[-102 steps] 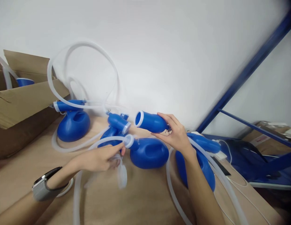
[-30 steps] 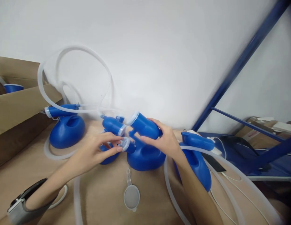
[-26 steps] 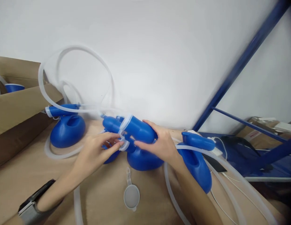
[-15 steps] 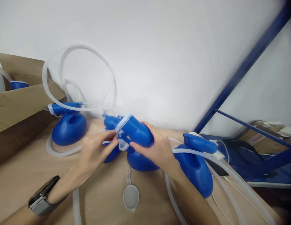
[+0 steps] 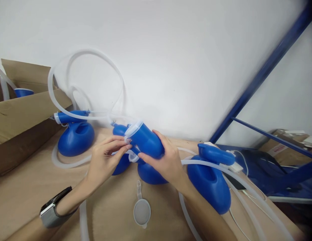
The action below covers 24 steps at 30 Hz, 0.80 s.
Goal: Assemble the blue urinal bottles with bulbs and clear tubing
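Observation:
My right hand [image 5: 168,157] is wrapped around the neck of a blue plastic urinal bottle [image 5: 148,139], whose mouth tilts up to the left. A translucent cap [image 5: 134,130] covers that mouth. My left hand [image 5: 110,152] pinches at the cap's edge and strap, just under the rim; the fingers partly hide the exact spot. Below them a second translucent piece [image 5: 132,157] hangs beside the neck. Behind my left hand sits another blue bottle [image 5: 120,165], partly covered. In front, a loose translucent cap [image 5: 142,212] with a strap lies flat on the table.
More blue bottles stand at the left [image 5: 75,139] and right [image 5: 208,184]. A long clear hose [image 5: 120,75] loops up against the wall. An open cardboard box [image 5: 27,110] is at far left. A phone [image 5: 233,180] with cables lies at right, near a blue metal frame [image 5: 261,73].
My left fingers have shifted slightly up and right along the cap's edge. The cap sits flatter over the mouth. My right hand keeps its hold; the view has moved a little.

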Motion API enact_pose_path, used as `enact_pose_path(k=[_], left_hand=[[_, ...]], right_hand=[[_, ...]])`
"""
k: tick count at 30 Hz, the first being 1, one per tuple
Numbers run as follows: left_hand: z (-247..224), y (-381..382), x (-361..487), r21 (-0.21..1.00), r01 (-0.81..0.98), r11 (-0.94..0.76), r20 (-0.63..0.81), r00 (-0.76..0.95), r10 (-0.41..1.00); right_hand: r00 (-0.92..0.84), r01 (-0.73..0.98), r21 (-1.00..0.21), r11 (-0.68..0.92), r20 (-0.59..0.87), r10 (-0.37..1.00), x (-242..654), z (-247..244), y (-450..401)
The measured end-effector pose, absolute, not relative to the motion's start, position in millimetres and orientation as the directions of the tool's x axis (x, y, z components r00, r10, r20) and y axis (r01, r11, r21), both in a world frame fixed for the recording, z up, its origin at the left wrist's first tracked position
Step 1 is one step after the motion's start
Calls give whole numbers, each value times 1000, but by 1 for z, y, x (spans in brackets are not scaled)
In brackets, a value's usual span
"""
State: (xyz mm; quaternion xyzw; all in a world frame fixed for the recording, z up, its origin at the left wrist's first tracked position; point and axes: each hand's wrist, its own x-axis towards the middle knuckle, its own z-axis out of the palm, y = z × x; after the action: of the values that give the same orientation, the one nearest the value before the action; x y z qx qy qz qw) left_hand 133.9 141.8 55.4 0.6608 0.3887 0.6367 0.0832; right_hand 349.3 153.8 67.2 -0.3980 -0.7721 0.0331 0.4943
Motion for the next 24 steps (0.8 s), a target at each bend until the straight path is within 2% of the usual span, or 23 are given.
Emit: enact_pose_path(k=[3, 5, 10, 16, 18, 24], left_hand=[[54, 139, 136, 610, 403, -682, 775, -122, 620], [51, 136, 137, 589, 459, -665, 785, -131, 605], [42, 136, 142, 476, 565, -674, 851, -102, 516], [36, 136, 145, 362, 586, -725, 915, -75, 396], [33, 135, 147, 393, 573, -719, 908, -119, 401], [32, 129, 159, 626, 374, -684, 780, -305, 547]], right_hand=[[-170, 569, -474, 672, 732, 660, 348, 67, 153], [-167, 571, -460, 680, 745, 645, 348, 68, 152], [-177, 593, -440, 675, 746, 642, 346, 65, 151], [-159, 562, -505, 655, 711, 685, 342, 63, 150], [-147, 559, -526, 640, 698, 701, 340, 63, 148], [-115, 504, -561, 657, 710, 695, 339, 61, 150]])
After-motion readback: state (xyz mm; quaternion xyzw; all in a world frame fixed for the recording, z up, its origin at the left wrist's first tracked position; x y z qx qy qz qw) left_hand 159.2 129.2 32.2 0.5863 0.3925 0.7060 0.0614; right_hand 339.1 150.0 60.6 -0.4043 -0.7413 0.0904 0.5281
